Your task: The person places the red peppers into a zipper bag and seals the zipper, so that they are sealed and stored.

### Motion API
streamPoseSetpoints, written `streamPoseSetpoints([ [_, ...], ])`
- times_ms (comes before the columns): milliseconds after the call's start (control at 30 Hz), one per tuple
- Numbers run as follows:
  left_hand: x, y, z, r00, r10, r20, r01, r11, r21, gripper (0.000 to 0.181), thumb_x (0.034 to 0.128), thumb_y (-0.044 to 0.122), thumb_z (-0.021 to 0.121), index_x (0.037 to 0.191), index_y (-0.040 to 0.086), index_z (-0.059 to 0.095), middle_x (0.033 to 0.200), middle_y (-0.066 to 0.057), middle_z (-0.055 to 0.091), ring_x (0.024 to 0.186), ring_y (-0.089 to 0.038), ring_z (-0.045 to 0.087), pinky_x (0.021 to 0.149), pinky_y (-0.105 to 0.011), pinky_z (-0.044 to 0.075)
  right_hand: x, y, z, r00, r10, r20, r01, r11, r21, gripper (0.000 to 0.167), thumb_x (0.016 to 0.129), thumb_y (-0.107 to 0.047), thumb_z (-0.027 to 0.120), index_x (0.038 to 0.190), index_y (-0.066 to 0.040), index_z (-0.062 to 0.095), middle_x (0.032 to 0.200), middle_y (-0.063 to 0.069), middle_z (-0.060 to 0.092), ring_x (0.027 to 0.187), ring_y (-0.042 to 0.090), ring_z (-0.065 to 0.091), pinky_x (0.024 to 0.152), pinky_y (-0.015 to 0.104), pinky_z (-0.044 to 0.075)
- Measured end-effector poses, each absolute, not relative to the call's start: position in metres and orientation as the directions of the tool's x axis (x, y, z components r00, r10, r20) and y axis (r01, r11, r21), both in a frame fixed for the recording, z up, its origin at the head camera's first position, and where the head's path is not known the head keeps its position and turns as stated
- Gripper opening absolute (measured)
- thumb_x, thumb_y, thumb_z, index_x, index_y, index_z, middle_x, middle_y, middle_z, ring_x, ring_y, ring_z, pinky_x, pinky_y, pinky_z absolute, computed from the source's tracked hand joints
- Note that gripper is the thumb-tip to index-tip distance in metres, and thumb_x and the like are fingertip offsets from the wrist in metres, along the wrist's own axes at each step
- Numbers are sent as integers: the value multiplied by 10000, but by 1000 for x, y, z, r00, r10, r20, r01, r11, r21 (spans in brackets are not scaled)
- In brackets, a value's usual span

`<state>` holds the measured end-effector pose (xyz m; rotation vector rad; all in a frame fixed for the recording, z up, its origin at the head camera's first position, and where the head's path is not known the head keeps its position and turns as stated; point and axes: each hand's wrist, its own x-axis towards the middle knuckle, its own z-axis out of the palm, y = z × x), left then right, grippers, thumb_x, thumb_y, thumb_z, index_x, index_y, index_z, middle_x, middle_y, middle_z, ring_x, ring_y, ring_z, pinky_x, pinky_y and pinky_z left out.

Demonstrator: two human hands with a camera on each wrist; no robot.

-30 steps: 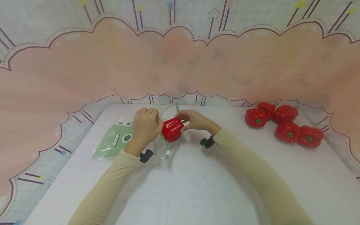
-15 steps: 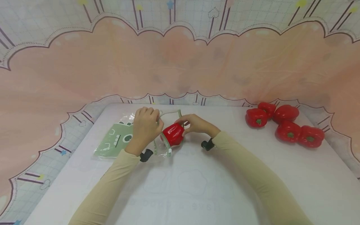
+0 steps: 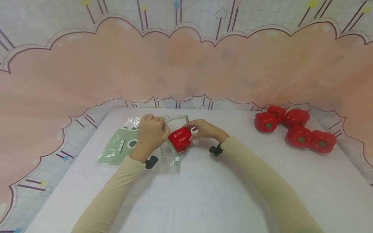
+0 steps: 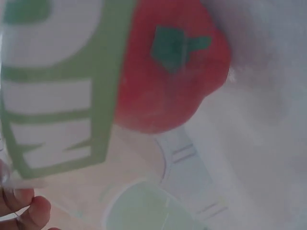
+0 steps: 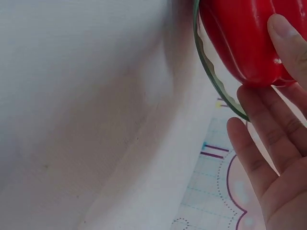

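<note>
A red bell pepper [image 3: 179,139] lies on its side within the mouth of a clear bag with a green zip edge [image 3: 175,152]. My right hand [image 3: 205,129] holds its blunt end, thumb on one side and fingers on the other, as the right wrist view shows with the pepper [image 5: 244,43]. The left hand [image 3: 152,131] pinches the bag's upper edge. Through the film in the left wrist view, the pepper's green stem [image 4: 170,48] points into the bag, beside a green printed panel [image 4: 108,105]. Only a few left fingertips [image 4: 38,211] show there.
Several more red bell peppers [image 3: 298,136] stand grouped at the right of the white table [image 3: 233,194]. A green bag with a cartoon face [image 3: 116,149] lies flat left of and under the left wrist. A patterned cloth [image 3: 186,71] hangs behind the table.
The pepper has gone from in front of the bag's opening to inside its mouth, tilting and dropping slightly. The green edge has shifted right around it. The left hand stays nearly in place.
</note>
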<state>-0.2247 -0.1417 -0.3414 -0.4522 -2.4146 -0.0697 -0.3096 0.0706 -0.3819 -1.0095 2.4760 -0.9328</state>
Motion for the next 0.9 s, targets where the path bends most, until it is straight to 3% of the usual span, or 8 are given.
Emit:
streamPoseSetpoints([
  [400,-225,-138,-350,-742,251,621,319,948,-1,183,838,156,516,769,14,609,711,-130,665,677,-293,583,739,-401,505,-304,69,-381,-718,-694,-52,-489,557,-671,568,794,-82,719,1328,-77,524,1274,110,607,1156,241,583,970,362,489],
  [900,-227,-137,-362,-760,238,604,316,949,24,183,849,163,475,874,4,564,786,-140,588,743,-305,560,690,-408,487,-301,73,-384,-738,-673,-45,-500,591,-633,555,804,-102,712,1325,-85,523,1297,94,589,1190,232,555,990,379,474],
])
